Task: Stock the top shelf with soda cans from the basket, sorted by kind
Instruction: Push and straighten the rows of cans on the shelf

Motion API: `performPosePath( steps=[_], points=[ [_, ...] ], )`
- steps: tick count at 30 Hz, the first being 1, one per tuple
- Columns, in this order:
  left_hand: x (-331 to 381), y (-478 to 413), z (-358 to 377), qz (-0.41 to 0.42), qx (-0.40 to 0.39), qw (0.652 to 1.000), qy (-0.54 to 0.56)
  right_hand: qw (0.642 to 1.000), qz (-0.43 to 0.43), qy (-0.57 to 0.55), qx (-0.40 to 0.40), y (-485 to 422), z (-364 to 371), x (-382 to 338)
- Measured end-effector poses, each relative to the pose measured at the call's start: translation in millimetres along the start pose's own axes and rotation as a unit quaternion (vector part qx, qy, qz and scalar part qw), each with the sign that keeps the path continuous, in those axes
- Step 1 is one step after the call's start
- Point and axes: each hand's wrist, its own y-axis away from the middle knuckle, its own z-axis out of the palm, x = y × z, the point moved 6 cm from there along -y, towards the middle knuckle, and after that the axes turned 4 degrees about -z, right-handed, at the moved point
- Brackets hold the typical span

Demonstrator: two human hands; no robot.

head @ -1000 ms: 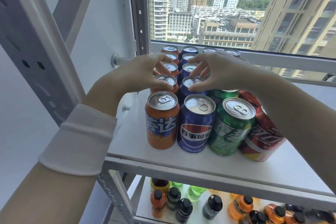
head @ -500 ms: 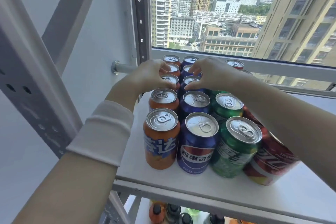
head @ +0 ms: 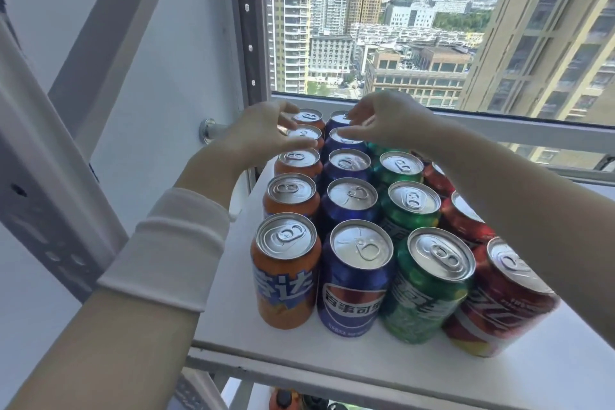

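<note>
While outstretched, left hand (head: 256, 138) and right hand (head: 391, 123) hover above rear cans (head: 349, 161).

Both arms stretch forward. The left hand (head: 263, 134) and right hand (head: 394, 125) sit close together, palms down, fingers loosely spread, fingertips pointing toward each other.

White shelf (head: 309, 344) holds upright soda cans (head: 352, 196) in orange, blue, green, red rows
</note>
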Motion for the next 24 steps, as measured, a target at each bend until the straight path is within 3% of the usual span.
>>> performPosePath(
  steps=[2, 6, 10, 20, 24],
  points=[
    [-2, -11, -3, -0.014, 0.021, 1.000, 0.015, 1.000, 0.009, 0.028, 0.002, -11, -1, 4],
    [-9, -31, 19, -0.068, -0.048, 0.996, -0.023, 0.996, 0.025, 0.084, -0.035, -29, 16, 12],
    [-14, -43, 24, -0.075, -0.055, 0.996, -0.012, 0.994, 0.022, 0.098, -0.033, -37, 21, 19],
    [-18, -54, 24, -0.065, -0.078, 0.992, -0.075, 0.997, -0.027, 0.062, -0.028, -42, 21, 23],
    [-16, -68, 16, -0.073, -0.059, 0.995, -0.035, 0.999, -0.021, 0.023, 0.010, -55, 3, 29]
  ],
)
